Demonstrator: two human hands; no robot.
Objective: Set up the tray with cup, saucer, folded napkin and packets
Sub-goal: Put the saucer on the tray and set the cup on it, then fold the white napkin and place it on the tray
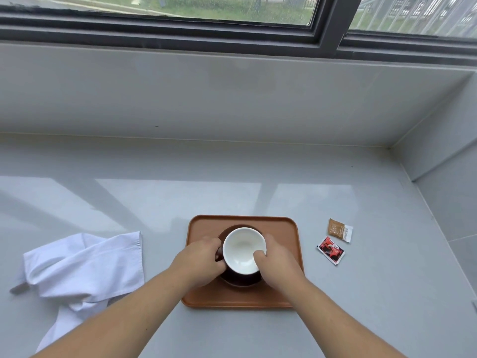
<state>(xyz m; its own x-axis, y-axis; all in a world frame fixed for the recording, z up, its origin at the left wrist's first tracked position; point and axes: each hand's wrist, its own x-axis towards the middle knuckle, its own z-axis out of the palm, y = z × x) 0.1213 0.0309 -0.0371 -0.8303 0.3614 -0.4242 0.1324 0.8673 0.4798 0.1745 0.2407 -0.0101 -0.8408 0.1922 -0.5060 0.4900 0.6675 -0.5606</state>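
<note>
Your left hand (204,259) and right hand (277,259) clasp the white-lined dark ceramic cup (244,250) on its dark round saucer (242,280), centred on the orange-brown rectangular tray (286,228); uneven release could tip it.

- The saucer (241,279) is mostly covered by the cup (244,250) and both hands; only dark slivers of it show.
- The left hand (200,262) hides the cup's left side, so its grip there cannot be made out.
- Print on the brown packet (340,230) and the red packet (331,250) is too small to read.
- The napkin (82,270) runs under the left forearm.
</note>
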